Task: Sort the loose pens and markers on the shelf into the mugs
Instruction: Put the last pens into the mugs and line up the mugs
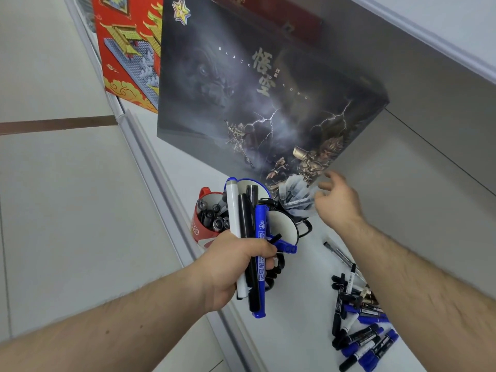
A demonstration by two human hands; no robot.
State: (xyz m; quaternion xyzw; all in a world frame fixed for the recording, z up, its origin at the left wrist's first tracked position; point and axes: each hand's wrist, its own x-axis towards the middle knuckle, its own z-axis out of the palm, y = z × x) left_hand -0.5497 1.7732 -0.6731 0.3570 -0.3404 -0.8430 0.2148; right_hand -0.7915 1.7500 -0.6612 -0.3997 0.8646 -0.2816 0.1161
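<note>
**Blue and black markers bunched in one fist above crowded mugs**

Blue, black and white-barrelled markers [248, 245] are being clamped together in the person's left hand [236, 267], fingers curled tight round the bundle at the centre of the frame. The right hand [336, 200], fingers spread and holding nothing, is reaching towards the mugs just right of centre, close beside a clear mug [295, 202] that is blurred.

The bundle is crossing in front of a red ceramic mug [200, 229] already packed with dark pens, a blue-rimmed mug [264, 189] and a white-lined black mug [284, 229]. A loose pile of blue and black markers [359, 326] is lying on the white shelf [290, 304] at the lower right, still unsorted.

The likely trouble: with several markers in one grip, one is liable to slip while another is being drawn out. The mugs are standing near the shelf's front edge, so a careless nudge could tip one over it.
</note>
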